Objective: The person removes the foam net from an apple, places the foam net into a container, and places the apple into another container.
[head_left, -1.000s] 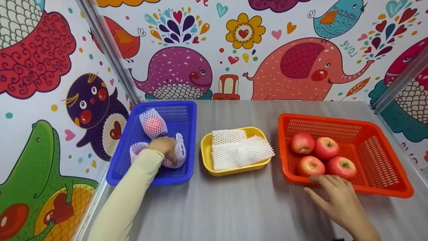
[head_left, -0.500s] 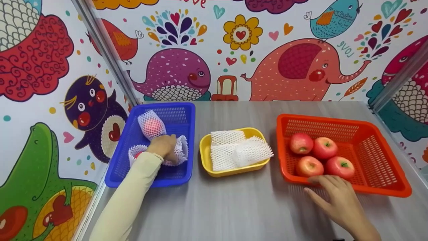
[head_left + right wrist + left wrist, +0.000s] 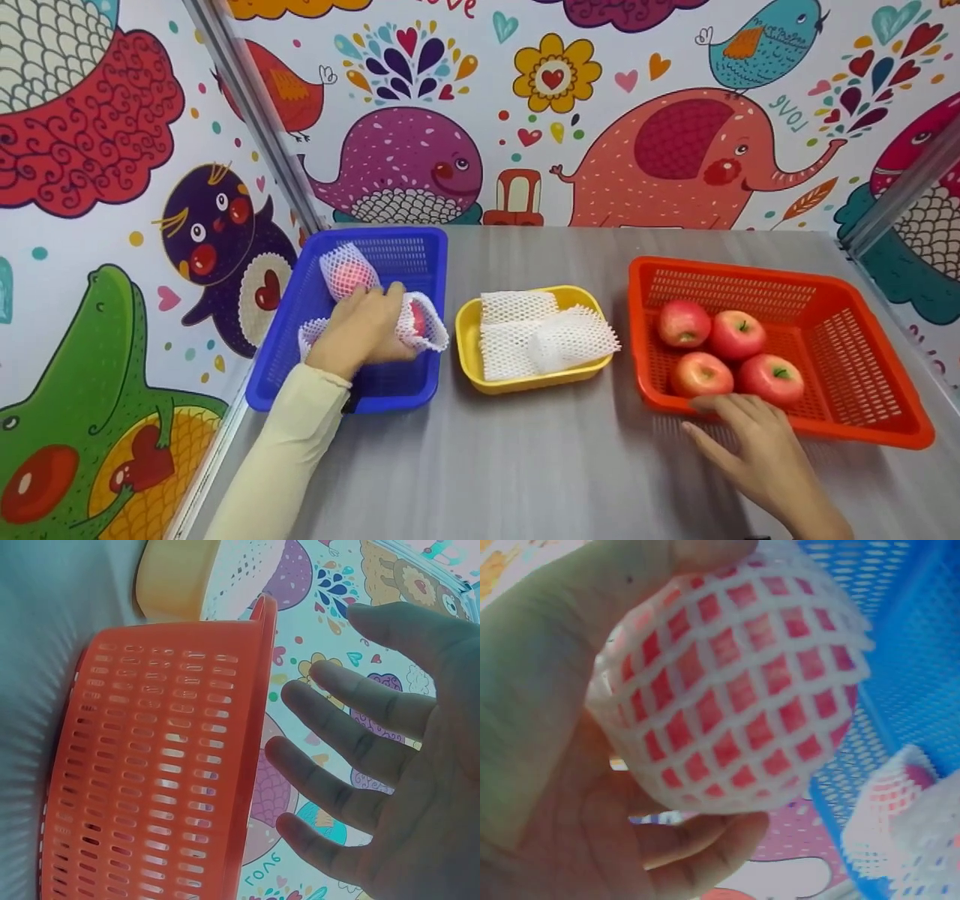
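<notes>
My left hand (image 3: 360, 322) grips an apple in a white foam net (image 3: 420, 322) over the blue basket (image 3: 442, 270). Up close in the left wrist view, the net (image 3: 735, 690) stretches over the red apple, with thumb on one side and fingers on the other. Two more netted apples lie in that basket: one at the back (image 3: 352, 277), another (image 3: 311, 330) partly hidden behind the hand. Beside the front rim of the red basket (image 3: 862, 360), my right hand (image 3: 757, 450) holds nothing; its fingers are spread in the right wrist view (image 3: 375, 742).
Several bare apples (image 3: 739, 334) sit in the left part of the red basket. Between the two baskets stands a small yellow basket (image 3: 540, 384) with white foam nets (image 3: 517, 337) in it. Cartoon-printed walls (image 3: 622, 45) border the grey table (image 3: 525, 465).
My left hand has turned and lifted the netted apple from the blue basket's floor, bringing it up and right towards the right rim. The right hand stays in place.
</notes>
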`<state>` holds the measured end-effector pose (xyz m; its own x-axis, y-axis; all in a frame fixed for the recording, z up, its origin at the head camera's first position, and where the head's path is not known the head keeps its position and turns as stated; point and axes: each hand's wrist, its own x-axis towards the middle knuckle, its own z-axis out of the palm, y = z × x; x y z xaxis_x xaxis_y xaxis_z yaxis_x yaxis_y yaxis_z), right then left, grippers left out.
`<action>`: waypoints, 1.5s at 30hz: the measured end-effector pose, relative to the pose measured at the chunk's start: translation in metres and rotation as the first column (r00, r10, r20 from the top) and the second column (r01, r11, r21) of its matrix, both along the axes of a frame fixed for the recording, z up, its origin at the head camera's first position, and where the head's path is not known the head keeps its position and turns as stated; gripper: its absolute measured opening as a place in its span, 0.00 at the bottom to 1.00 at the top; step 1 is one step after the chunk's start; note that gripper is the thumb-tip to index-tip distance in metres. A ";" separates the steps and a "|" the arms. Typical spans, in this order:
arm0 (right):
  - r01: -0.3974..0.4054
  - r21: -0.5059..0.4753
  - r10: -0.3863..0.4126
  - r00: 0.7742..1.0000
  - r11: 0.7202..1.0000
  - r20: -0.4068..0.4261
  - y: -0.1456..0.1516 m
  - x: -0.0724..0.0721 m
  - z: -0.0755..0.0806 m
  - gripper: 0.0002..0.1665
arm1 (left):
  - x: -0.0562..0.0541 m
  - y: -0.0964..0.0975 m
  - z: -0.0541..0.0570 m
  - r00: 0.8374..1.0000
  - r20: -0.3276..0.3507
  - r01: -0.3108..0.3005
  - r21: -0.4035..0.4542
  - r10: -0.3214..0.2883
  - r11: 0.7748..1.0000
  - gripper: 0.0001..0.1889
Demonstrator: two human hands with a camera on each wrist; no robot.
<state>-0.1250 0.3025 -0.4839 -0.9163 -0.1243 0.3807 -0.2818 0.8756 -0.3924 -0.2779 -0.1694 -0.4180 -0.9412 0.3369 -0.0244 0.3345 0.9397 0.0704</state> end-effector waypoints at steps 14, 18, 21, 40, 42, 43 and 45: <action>-0.038 0.008 0.039 0.996 0.999 -0.083 -0.004 0.000 -0.002 0.19 | 0.057 0.037 -0.002 0.954 -0.216 0.233 0.100 -0.207 0.967 0.45; -0.033 0.007 0.034 0.997 0.999 -0.065 -0.004 0.001 -0.001 0.19 | 0.071 0.057 -0.012 0.920 -0.251 0.341 0.129 -0.302 0.931 0.45; -0.023 0.005 0.023 0.999 1.000 -0.045 -0.005 0.003 -0.001 0.19 | 0.079 0.074 -0.025 0.905 -0.232 0.395 0.143 -0.357 0.908 0.46; -0.317 -0.080 0.285 0.919 0.945 -0.271 -0.018 0.000 -0.012 0.28 | 0.086 0.113 -0.107 0.905 -0.092 0.425 0.200 -0.415 0.883 0.43; -0.352 -0.084 0.316 0.905 0.932 -0.286 -0.021 -0.001 -0.015 0.29 | 0.087 0.113 -0.112 0.914 -0.079 0.405 0.238 -0.398 0.883 0.42; -0.361 -0.083 0.324 0.900 0.929 -0.291 -0.022 -0.001 -0.016 0.29 | 0.087 0.113 -0.114 0.920 -0.067 0.391 0.263 -0.387 0.882 0.43; -0.363 -0.076 0.328 0.899 0.929 -0.291 -0.024 -0.001 -0.018 0.30 | 0.087 0.112 -0.116 0.929 -0.041 0.363 0.311 -0.369 0.879 0.43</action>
